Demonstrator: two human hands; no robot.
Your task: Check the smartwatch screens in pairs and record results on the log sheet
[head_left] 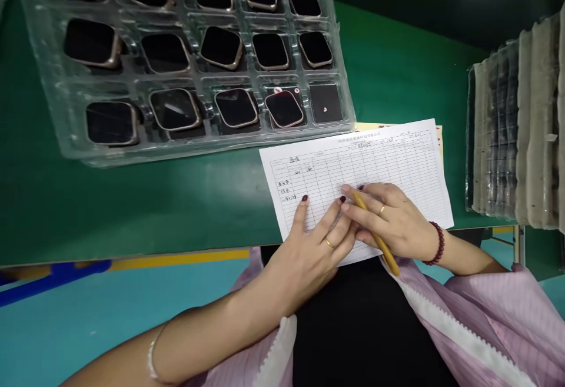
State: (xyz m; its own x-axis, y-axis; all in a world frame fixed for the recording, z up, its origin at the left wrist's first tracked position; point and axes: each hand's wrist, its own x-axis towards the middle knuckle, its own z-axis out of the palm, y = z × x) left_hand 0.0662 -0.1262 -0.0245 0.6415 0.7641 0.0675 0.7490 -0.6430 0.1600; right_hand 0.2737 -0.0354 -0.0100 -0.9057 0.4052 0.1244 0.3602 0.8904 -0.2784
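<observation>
A white printed form [406, 169] with a grid and some handwriting lies at the front edge of the green table, its lower edge reaching past it. My left hand [315, 245] rests flat on the sheet, fingers extended and apart. Beside it, my right hand [399, 222] grips a yellow-brown pen [383, 247] between thumb and fingers, above the form. The pen's tip is hard to make out near the fingertips. Both hands touch or nearly touch at the middle of the page.
At the upper left, a clear plastic tray [110, 159] holds several smartwatches [237, 108]; its near right compartment shows only a black insert [326, 98]. Stacked trays [538, 128] stand at the right. Yellowish paper [368, 126] sticks out behind the form. The green table [176, 204] ends before my body.
</observation>
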